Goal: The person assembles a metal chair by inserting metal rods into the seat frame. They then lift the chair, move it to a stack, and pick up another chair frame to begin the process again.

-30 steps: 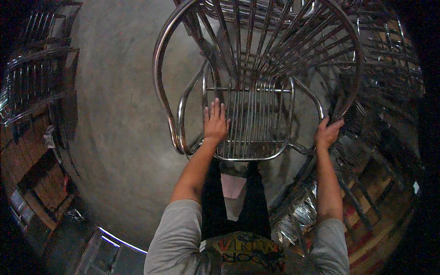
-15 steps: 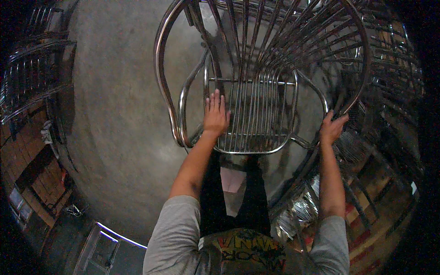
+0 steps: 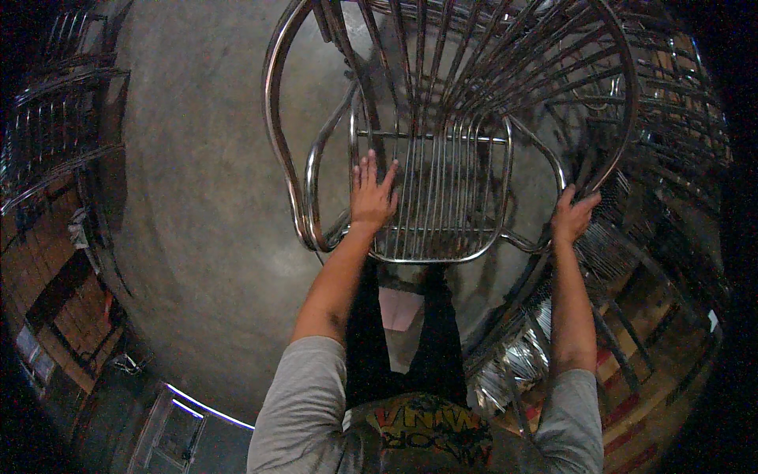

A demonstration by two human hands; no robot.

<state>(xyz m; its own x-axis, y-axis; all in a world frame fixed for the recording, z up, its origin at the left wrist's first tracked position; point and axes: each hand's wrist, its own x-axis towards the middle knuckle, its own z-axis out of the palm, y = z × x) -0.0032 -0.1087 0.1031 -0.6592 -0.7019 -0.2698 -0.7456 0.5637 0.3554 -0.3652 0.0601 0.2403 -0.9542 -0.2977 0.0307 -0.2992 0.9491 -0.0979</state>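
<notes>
"Where do we find writing?"

"We see printed lettering [image 3: 399,417] in red and yellow, with darker characters below, across the front of the grey shirt [image 3: 304,387]. It appears upside down from where we look. Near the right rim we also notice a small white patch [image 3: 713,321], too small for us to tell whether it is a label."

"And where do we place the metal chair [image 3: 442,137]?"

"We have it straight ahead of the dark trousers [image 3: 437,347], over the grey floor [image 3: 197,197], its barred seat nearer us and its hooped, fanned back beyond."

"How do we describe the arms?"

"We see both reach forward from the lower edge. The left hand [image 3: 373,204] lies palm down over the left side of the seat, fingers stretched and spread, the index fanned away from the others; we see them grip nothing. The right hand [image 3: 572,220] is farther out, its fingers closed around the chair's right-hand tubing, near where hoop and armrest meet."

"What flanks us?"

"We have metal frames [image 3: 47,130] at left and silvery wrapped bundles [image 3: 517,355] at lower right."
</notes>
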